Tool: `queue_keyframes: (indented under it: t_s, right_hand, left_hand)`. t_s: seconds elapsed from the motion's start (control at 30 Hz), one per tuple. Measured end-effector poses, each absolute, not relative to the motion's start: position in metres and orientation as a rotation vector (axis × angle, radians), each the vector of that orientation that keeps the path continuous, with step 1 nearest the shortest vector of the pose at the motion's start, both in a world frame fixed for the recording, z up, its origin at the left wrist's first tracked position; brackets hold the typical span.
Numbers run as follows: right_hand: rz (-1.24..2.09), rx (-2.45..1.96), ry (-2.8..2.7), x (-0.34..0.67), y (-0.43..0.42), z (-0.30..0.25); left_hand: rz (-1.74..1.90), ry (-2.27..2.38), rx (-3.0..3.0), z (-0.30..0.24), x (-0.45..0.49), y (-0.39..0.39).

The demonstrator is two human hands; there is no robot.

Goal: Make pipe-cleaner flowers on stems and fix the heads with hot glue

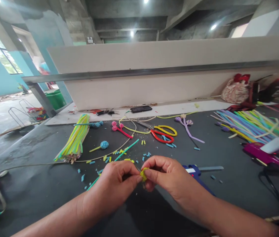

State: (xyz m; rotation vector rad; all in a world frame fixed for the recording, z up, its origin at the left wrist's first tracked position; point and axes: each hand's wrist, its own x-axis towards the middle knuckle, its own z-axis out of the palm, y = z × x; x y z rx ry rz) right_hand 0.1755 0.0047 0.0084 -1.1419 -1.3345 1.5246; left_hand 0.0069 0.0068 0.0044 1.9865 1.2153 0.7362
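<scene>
My left hand (pixel 119 182) and my right hand (pixel 165 174) meet low in the middle of the view, both pinching a small yellow pipe-cleaner ball (pixel 143 174). Fingertips cover much of it. Behind my left wrist a teal pipe cleaner (pixel 127 150) lies slantwise, with short yellow and blue cut bits (pixel 107 159) scattered round it. Just beyond my hands rest scissors (pixel 162 135) with one red and one yellow handle loop. Partly hidden by my right forearm is a blue glue gun (pixel 196 174) with a clear glue stick.
A bundle of yellow-green pipe cleaners (pixel 76 140) lies at the left, near a blue pompom stem (pixel 104 144). Pink (pixel 121 129) and purple (pixel 185 126) branched stems lie further back. At right are more pipe cleaners (pixel 247 121) and a magenta glue gun (pixel 265 156). A phone (pixel 141 109) sits by the back board.
</scene>
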Motion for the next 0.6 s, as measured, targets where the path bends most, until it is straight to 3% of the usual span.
queue_keyframes:
  t_s: [0.2, 0.33, 0.6]
  right_hand:
    - [1.693, -1.005, -1.284, 0.174, 0.003, 0.003]
    - [1.628, -1.012, -1.257, 0.172, -0.003, 0.004]
    - [1.562, -1.013, -1.262, 0.172, -0.001, 0.007]
  left_hand:
    - [0.78, 1.199, 1.706, -0.001, -0.001, 0.01]
    - [0.79, 1.171, 1.554, 0.001, -0.002, 0.01]
    - [0.753, 1.148, 1.853, 0.008, -0.001, 0.0]
